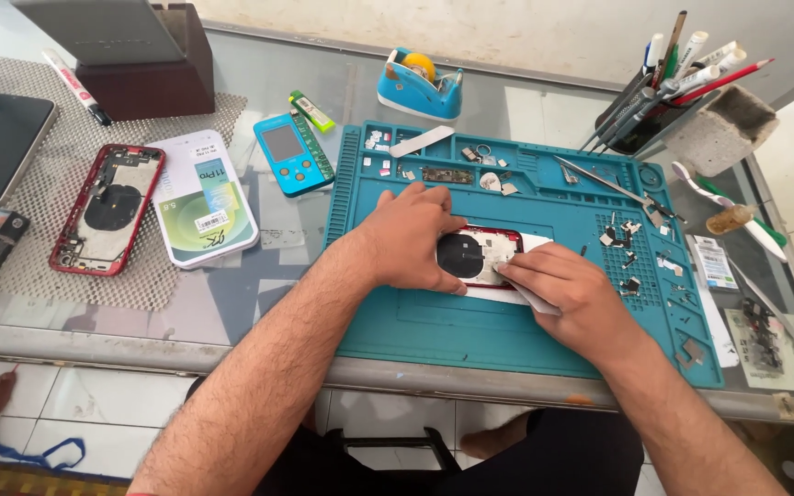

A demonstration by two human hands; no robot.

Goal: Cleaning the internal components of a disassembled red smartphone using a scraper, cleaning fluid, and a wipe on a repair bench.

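A: Left hand lies flat over the left end of the red phone housing, fingers curled down on its edge, pinning it to the teal repair mat. Not lifted, just clamped in place.

B: And the right?

A: Right hand is pinched shut on a thin pale card-like pry piece, tip at the housing's lower right edge. Housing sits open side up, mid-mat, black round charging coil exposed. A white sheet lies under it.

B: Risks?

A: I think the main one is the pry tip skating inward. The coil and whatever flex sits beside it are right there, touching distance from the fingertips. Too much push and it gouges them.

B: Hold looks solid though.

A: Solid on one end only. The right end is free, so a hard lever could pivot the housing on that sheet. Paper on silicone probably slides.

B: Loose bits?

A: Plenty. Small screws and brackets are scattered on the mat's right side, near the right wrist. A forearm sweep likely knocks them off their spots. Tweezers lie just behind, points toward the parts.

B: Anything else nearby?

A: A second red housing lies well apart on the mesh pad to the left, next to a white phone box. Mix-up of parts between the two is possible, I'd guess.
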